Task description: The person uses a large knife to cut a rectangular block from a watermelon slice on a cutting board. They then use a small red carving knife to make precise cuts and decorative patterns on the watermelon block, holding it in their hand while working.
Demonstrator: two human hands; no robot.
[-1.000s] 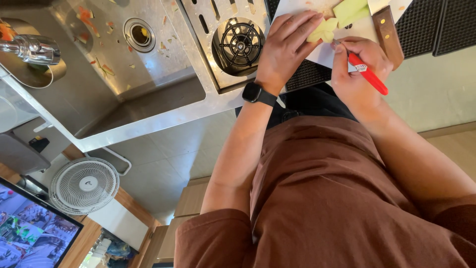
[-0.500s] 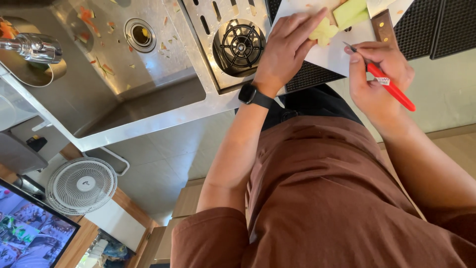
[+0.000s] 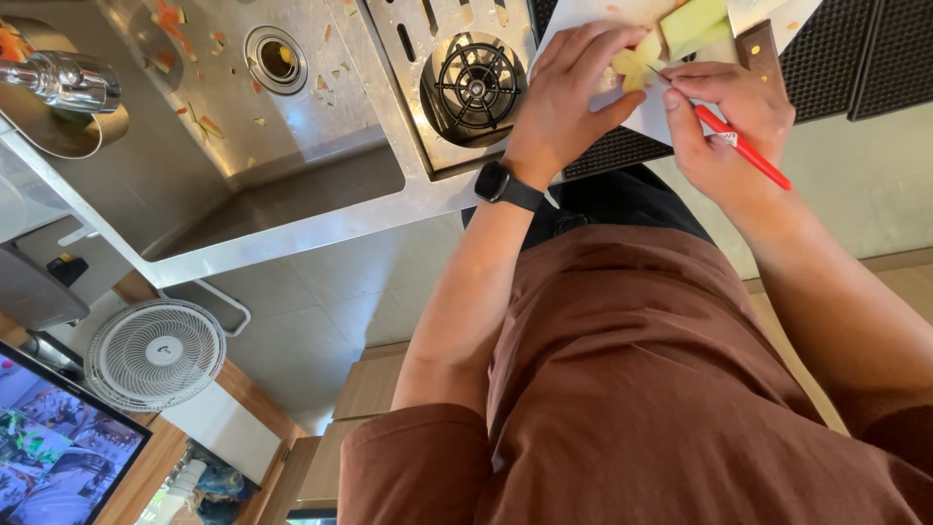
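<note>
Nearest to you is your brown shirt (image 3: 661, 389), filling the lower part of the view, with the tiled floor (image 3: 321, 311) beyond it and a white fan (image 3: 155, 355) standing low on the left beside a screen (image 3: 53, 452).

Your left forearm carries a black smartwatch (image 3: 507, 185) at the wrist. Above it your left hand (image 3: 569, 97) rests on the white cutting board (image 3: 603, 19), its fingers curled in a closed grip around a pale yellow-green vegetable piece (image 3: 637, 63).

Just to the right, your right hand (image 3: 724, 122) is closed around a red-handled knife (image 3: 743, 148), the handle running out past your palm. The thin blade points toward the vegetable piece and seems to touch its edge, though the tip is too small to tell for sure. The two hands are nearly touching.

Farther on the board lies a larger light green vegetable chunk (image 3: 695, 21), with a brown wooden handle (image 3: 760, 47) beside it. A black ribbed mat (image 3: 855, 58) lies under the board on the table.

Left of the board sits a steel panel with a round black drain grate (image 3: 474, 80), then the steel sink (image 3: 243, 107), littered with peel scraps, and a chrome faucet (image 3: 63, 80) at the far left.
</note>
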